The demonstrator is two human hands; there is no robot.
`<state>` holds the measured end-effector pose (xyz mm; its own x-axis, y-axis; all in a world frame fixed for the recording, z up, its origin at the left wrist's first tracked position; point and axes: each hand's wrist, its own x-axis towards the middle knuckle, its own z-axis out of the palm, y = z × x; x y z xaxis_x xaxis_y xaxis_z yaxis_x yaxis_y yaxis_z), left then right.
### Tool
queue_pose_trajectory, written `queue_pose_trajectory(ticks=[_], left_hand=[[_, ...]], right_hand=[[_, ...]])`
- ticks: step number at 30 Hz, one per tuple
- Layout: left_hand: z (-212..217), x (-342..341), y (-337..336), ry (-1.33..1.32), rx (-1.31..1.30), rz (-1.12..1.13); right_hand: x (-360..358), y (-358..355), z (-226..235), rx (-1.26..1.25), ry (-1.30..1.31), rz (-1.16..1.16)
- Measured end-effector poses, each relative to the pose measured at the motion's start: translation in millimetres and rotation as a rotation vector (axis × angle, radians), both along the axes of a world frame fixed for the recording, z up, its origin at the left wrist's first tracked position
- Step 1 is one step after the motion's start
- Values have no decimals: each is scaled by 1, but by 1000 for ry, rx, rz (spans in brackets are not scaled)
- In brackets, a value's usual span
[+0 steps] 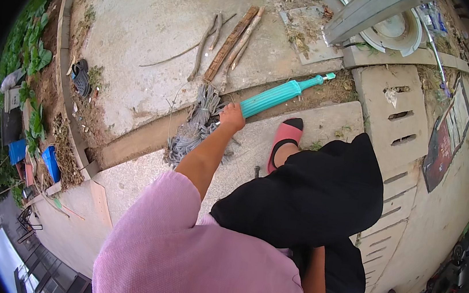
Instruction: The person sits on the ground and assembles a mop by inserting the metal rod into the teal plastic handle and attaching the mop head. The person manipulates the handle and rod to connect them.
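The left hand (232, 115) was clamped on the teal mop handle (278, 95), grey strands (193, 127) on the concrete by some sticks (232, 42) — strands might well snag there. Right hand — out of view.

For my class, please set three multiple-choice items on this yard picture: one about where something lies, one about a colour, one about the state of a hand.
1. Where do the wooden sticks lie?
A. on the concrete slab beyond the mop
B. among the green plants
C. across the person's lap

2. What colour is the mop handle?
A. red
B. turquoise
C. black

3. What is the left hand doing?
A. resting flat on the ground
B. holding a slipper
C. closed around the mop handle

Answers: 1 A, the sticks rest on bare concrete past the grey mop strands. 2 B, the ribbed handle is turquoise. 3 C, the fingers wrap the handle's lower end, just above the strands.
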<state>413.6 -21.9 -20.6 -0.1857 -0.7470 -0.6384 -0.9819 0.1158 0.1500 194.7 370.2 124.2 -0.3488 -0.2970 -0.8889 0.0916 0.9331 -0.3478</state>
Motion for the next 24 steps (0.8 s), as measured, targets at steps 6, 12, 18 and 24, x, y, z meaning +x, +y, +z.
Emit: queue_pose_trajectory(ticks=[6, 12, 18, 24], left_hand=[[-24, -7, -11, -243, 172, -96], [6, -7, -15, -100, 61, -174], [86, -1, -12, 336, -165, -243], [197, -70, -4, 658, -491, -487]], right_hand=[[-10, -17, 30, 30, 81, 38], [-47, -48, 52, -70, 245, 130], [-119, -123, 86, -325, 365, 43], [-143, -220, 189, -1030, 115, -389]])
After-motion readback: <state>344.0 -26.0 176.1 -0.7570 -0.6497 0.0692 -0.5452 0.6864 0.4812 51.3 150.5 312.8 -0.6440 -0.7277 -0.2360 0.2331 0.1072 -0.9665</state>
